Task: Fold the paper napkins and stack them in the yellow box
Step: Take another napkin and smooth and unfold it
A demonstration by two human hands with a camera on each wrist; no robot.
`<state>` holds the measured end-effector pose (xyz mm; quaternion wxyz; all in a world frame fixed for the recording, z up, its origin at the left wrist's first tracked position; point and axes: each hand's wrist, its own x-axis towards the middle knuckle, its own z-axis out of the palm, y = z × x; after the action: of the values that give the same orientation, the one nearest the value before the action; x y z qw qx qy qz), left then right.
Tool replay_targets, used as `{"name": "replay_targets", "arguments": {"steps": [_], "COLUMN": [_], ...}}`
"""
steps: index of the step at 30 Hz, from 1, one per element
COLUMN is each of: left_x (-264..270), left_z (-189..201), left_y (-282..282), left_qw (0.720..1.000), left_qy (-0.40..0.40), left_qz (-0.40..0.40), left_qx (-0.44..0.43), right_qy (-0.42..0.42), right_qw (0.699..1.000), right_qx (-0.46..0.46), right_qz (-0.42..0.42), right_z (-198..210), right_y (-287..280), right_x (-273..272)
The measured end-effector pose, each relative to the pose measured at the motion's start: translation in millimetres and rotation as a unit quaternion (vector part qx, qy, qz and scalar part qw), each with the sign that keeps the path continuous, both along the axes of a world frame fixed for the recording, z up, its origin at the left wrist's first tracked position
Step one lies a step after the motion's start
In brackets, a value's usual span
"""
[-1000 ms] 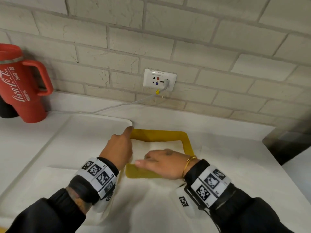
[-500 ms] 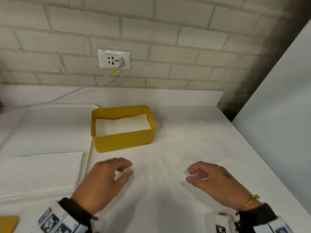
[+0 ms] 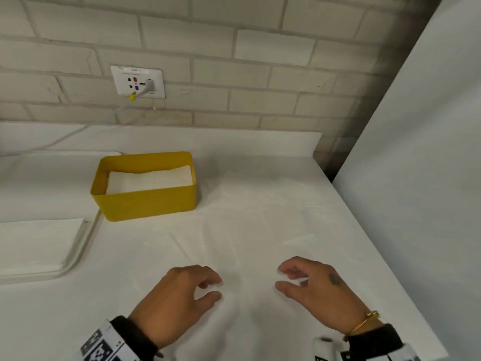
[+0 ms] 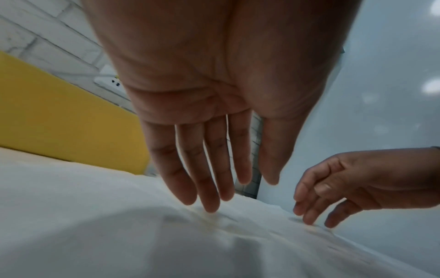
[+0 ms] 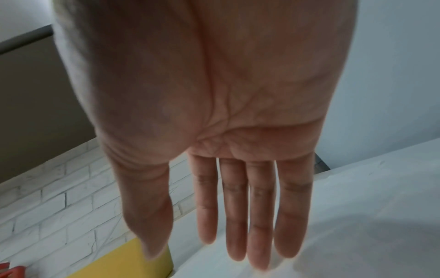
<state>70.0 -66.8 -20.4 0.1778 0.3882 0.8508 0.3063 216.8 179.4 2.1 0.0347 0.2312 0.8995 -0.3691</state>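
Both hands now hover low over a spread napkin [image 3: 250, 230] on the tabletop [image 3: 130, 269], left hand [image 3: 177, 295] and right hand [image 3: 317, 290] empty with fingers loosely extended, drawn back from the yellow box [image 3: 145, 204], which holds folded napkins [image 3: 149, 179] beyond.

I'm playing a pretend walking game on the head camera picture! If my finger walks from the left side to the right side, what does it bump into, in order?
Napkin stack on the white tray → yellow box with folded napkins inside → left hand → right hand → pale wall panel.
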Motion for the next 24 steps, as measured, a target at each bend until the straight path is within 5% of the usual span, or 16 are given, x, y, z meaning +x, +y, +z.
{"name": "replay_targets", "arguments": {"steps": [4, 9, 14, 18, 24], "left_x": [22, 27, 21, 20, 37], "left_z": [2, -2, 0, -3, -6], "left_y": [40, 80, 104, 106, 79], "left_qw": [0.999, 0.981, 0.908, 0.881, 0.875], "left_qy": [-0.011, -0.08, -0.242, -0.266, -0.299], "left_qz": [0.027, 0.174, 0.325, 0.35, 0.32], "left_qx": [-0.024, -0.012, 0.103, 0.172, 0.204], "right_qy": [0.014, 0.008, -0.002, 0.038, 0.039], "right_qw": [1.0, 0.993, 0.982, 0.971, 0.963], "right_qx": [0.009, -0.032, -0.145, -0.197, -0.252], "right_qz": [-0.025, -0.114, -0.121, -0.128, -0.089], "right_z": [2, 0, -20, -24, -30], "right_y": [51, 104, 121, 121, 124], "right_x": [10, -9, -30, -31, -2]}}
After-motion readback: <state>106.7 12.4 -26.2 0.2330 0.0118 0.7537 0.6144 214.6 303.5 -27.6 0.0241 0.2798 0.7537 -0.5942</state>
